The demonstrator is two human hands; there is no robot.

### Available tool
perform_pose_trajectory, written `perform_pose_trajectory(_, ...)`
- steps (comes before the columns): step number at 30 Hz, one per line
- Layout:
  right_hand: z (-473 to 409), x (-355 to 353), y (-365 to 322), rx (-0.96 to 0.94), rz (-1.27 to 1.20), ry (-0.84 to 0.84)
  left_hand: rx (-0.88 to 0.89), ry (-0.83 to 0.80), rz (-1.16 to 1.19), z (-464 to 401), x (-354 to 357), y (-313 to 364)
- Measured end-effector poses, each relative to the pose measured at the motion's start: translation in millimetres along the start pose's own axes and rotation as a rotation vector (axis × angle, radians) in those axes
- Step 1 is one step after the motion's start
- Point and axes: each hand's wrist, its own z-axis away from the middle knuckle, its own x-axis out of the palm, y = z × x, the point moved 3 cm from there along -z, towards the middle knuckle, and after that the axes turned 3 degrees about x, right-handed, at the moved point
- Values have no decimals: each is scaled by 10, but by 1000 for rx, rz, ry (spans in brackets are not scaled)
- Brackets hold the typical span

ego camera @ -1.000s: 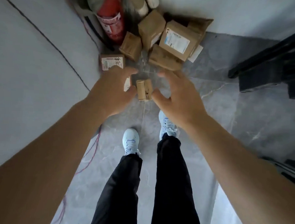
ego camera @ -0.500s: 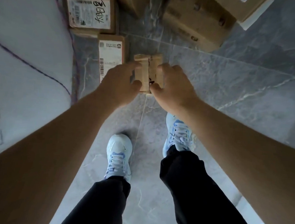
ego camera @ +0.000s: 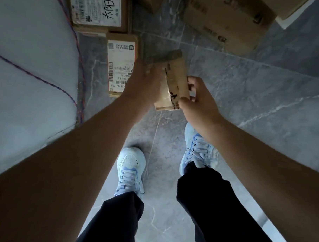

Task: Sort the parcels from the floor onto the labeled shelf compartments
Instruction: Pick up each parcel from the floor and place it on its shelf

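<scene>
Both hands (ego camera: pixel 144 83) (ego camera: pixel 198 102) around small parcel (ego camera: pixel 173 81), its dark print unreadable.

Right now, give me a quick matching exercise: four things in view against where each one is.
Things:
1. small parcel
2. narrow labelled box
3. handwritten box
4. twisted cord

Places:
A. top left corner of the view
B. on the floor beside the left hand
C. between both hands
D. running down the pale surface at left

Pairs: 1-C, 2-B, 3-A, 4-D. The right hand pinches the parcel's near corner.
</scene>
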Motion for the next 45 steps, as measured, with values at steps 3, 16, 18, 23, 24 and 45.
perform_pose_trajectory(3, 290, -107, -80, -24, -84, 72, 36, 25, 38, 207, -27, 103)
perform_pose_trajectory(16, 1277, -306, -588, -303, -172, 227, 133, -56, 92, 1184, -402, 583)
perform_pose_trajectory(18, 1445, -317, -720, -331, -160, 248, 118, -48, 131, 1378, -513, 677)
perform_pose_trajectory(23, 1932, -324, -1033, -428, -143, 335, 128, -46, 179, 1899, -795, 885)
perform_pose_trajectory(24, 2048, -336, -1100, -436, -141, 360, 141, -38, 199, 2000, -843, 918)
perform_pose_trajectory(45, 5560, -1342, -2341, -510, -691, 429, 697, -198, -171, 5471, -1544, 2213)
